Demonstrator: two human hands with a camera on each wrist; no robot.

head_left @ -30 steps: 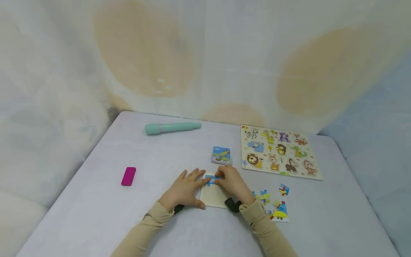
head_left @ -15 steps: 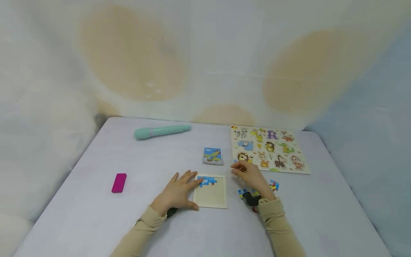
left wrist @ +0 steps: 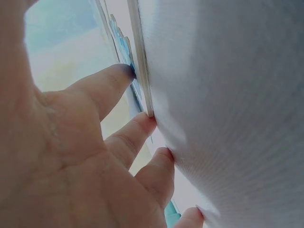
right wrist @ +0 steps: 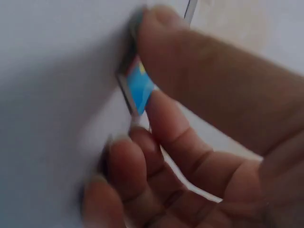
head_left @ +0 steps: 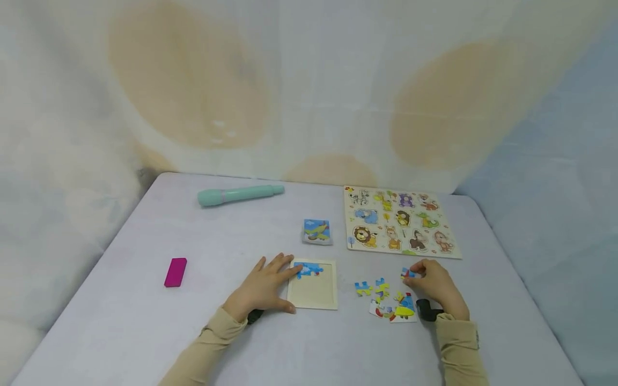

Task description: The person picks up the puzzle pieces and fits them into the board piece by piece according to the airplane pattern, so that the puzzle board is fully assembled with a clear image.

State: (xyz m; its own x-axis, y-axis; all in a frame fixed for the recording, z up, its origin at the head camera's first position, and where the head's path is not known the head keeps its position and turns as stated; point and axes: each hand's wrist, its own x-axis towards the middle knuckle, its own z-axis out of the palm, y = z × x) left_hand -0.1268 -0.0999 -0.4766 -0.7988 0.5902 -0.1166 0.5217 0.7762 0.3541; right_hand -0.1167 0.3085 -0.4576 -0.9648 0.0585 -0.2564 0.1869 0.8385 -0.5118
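My left hand (head_left: 263, 287) lies with spread, straight fingers at the left edge of a square wooden puzzle tray (head_left: 314, 297). Its index fingertip touches the joined blue jigsaw pieces (head_left: 309, 269) in the tray's top left corner; in the left wrist view, that fingertip (left wrist: 124, 71) presses on them at the rim. To the right, my right hand (head_left: 436, 284) pinches a blue and red jigsaw piece (head_left: 406, 273) between thumb and fingers. Up close, the right wrist view shows the piece's blue face (right wrist: 139, 88), partly covered by the thumb. Several loose jigsaw pieces (head_left: 404, 308) lie just left of this hand.
A small airplane picture block (head_left: 317, 231) sits behind the tray. The animal peg puzzle board (head_left: 401, 222) lies at the back right. A mint green microphone-shaped stick (head_left: 241, 194) is at the back left, a magenta block (head_left: 175, 272) at the left.
My right hand has let go of a piece in the tray, moved right past the loose pieces and taken hold of the blue and red jigsaw piece. The left hand stays on the tray.
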